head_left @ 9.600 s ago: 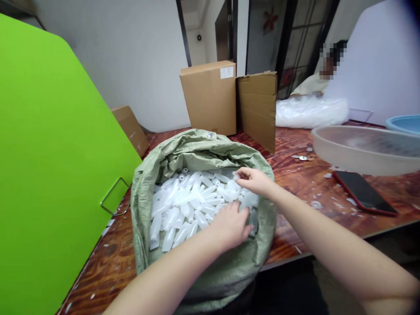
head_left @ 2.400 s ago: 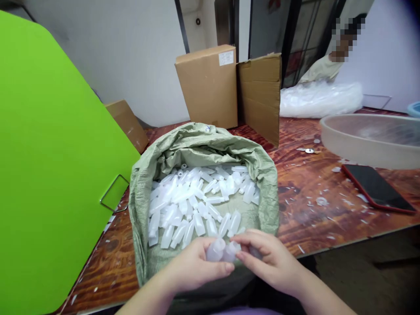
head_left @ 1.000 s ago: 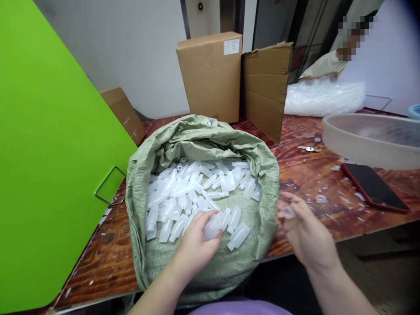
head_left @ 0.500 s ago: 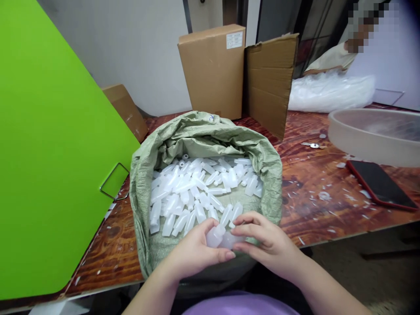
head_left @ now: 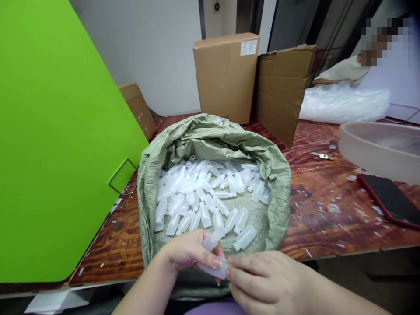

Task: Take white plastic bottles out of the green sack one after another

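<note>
The fingers (head_left: 215,261) of the left hand (head_left: 187,251) and right hand (head_left: 262,280) both pinch one small translucent plastic bottle (head_left: 212,256), just over the near rim of the green woven sack (head_left: 210,140) of like bottles on the brown wooden table (head_left: 328,218).

Translucent small bottle (head_left: 211,256) (tilted) above sack rim.

Basin (head_left: 377,146) cut by right edge
</note>
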A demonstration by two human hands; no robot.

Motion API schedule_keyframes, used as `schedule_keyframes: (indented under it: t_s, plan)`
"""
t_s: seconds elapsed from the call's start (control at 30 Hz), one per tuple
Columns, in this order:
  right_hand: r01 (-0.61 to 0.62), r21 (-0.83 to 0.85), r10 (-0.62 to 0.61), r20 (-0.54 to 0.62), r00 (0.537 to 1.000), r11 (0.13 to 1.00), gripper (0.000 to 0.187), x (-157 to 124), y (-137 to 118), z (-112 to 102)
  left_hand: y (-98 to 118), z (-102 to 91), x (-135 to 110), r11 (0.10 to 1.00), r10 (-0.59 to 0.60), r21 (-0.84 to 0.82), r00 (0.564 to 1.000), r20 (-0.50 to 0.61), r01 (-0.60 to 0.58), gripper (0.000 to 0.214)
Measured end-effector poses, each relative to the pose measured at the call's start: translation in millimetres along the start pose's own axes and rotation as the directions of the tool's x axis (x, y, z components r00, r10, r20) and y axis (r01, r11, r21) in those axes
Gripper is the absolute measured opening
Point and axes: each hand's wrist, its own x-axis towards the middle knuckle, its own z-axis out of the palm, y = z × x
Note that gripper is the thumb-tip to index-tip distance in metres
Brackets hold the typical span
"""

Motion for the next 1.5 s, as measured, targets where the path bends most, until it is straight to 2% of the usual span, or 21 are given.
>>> schedule_keyframes:
  t_s: [0.07,0.17,0.27,0.33,0.4,0.47,0.53,0.63,0.7,0.8,0.87,0.93,1.03,1.07,1.1,1.17,1.23,1.3,1.37,1.4,1.5]
  plan:
    - [-0.064,0.016,0.062,0.084,0.995,0.998,0.021,1.7,4.1,2.7,1.4,-0.1,-2.1,0.998,0.011,0.057,0.999,-0.031,-0.01,0.036]
    - [-0.348,0.168,0.323,0.156,0.933,0.922,0.021,1.6,10.4,12.8,3.8,1.2,-7.1,0.99,0.077,0.126,0.99,-0.114,-0.062,0.033]
    - [-0.475,0.366,0.468,0.115,0.876,0.801,0.017,-0.6,14.6,23.7,4.3,2.4,-11.1,0.987,0.123,0.125,0.975,-0.183,-0.101,0.033]
    - [-0.406,0.408,0.429,0.037,0.902,0.818,0.02,-2.2,15.7,26.0,3.2,2.2,-11.8,0.995,0.091,0.046,0.982,-0.168,-0.084,0.035]
    - [-0.284,0.343,0.309,-0.019,0.951,0.895,0.024,-2.8,15.9,23.2,1.4,1.2,-11.1,0.997,0.034,-0.061,0.991,-0.128,-0.043,0.035]
    - [-0.202,0.258,0.208,0.002,0.978,0.945,0.023,-1.8,16.1,17.8,-0.6,-0.2,-9.3,0.991,-0.008,-0.136,0.997,-0.082,-0.003,0.034]
    - [-0.211,0.268,0.205,0.05,0.977,0.94,0.022,-0.2,16.4,13.8,-2.5,-1.5,-6.9,0.984,-0.022,-0.177,1.0,-0.012,0.02,0.031]
    - [-0.299,0.361,0.306,0.04,0.951,0.883,0.022,-1.3,15.9,15.3,-5.4,-2.8,-2.9,0.971,-0.007,-0.239,0.998,0.068,0.023,0.029]
    - [-0.272,0.295,0.291,-0.023,0.956,0.916,0.022,-5.5,14.4,19.4,-7.1,-3.0,-0.9,0.965,-0.001,-0.262,0.997,0.071,0.02,0.029]
    - [-0.154,0.116,0.159,-0.038,0.987,0.981,0.027,-10.5,12.0,24.0,-7.4,-2.6,-1.7,0.977,-0.013,-0.213,1.0,0.01,0.015,0.029]
    - [-0.198,0.189,0.2,0.007,0.98,0.962,0.027,-8.9,11.8,25.5,-4.9,-1.0,-5.1,0.993,-0.009,-0.122,0.999,-0.049,0.004,0.031]
    - [-0.403,0.348,0.395,0.098,0.913,0.846,0.023,-3.5,13.1,27.1,-0.6,2.4,-9.5,0.999,0.041,-0.003,0.995,-0.091,-0.042,0.031]
    - [-0.711,0.411,0.638,0.323,0.699,0.571,0.042,3.5,16.5,31.1,5.7,10.1,-14.4,0.98,0.159,0.15,0.967,-0.198,-0.131,0.031]
    - [-0.754,0.378,0.677,0.34,0.653,0.537,0.048,3.9,17.6,32.7,7.1,12.7,-15.3,0.973,0.189,0.179,0.948,-0.255,-0.145,0.033]
    - [-0.762,0.354,0.702,0.308,0.642,0.542,0.048,3.2,18.6,34.1,8.1,15.2,-16.0,0.968,0.21,0.2,0.926,-0.315,-0.152,0.036]
    - [-0.699,0.34,0.694,0.16,0.702,0.629,0.038,-0.4,19.9,36.4,9.3,19.1,-17.3,0.958,0.246,0.236,0.884,-0.397,-0.161,0.039]
    - [-0.612,0.381,0.637,0.072,0.767,0.693,0.039,-4.2,19.9,37.7,10.1,21.9,-19.0,0.947,0.267,0.279,0.874,-0.407,-0.159,0.039]
    - [-0.619,0.436,0.625,0.15,0.766,0.653,0.027,-5.9,19.0,38.0,11.2,24.4,-20.9,0.928,0.273,0.347,0.879,-0.391,-0.134,0.036]
    - [-0.676,0.478,0.663,0.231,0.712,0.56,0.032,-5.6,18.2,37.7,12.2,26.5,-22.1,0.912,0.277,0.394,0.877,-0.393,-0.112,0.033]
    - [-0.679,0.488,0.681,0.211,0.701,0.548,0.033,-5.1,17.9,37.5,12.4,27.2,-22.3,0.909,0.284,0.401,0.872,-0.398,-0.113,0.033]
    - [-0.573,0.452,0.625,0.045,0.78,0.684,0.029,-2.5,16.9,37.6,11.0,28.0,-22.3,0.919,0.285,0.37,0.876,-0.39,-0.134,0.034]
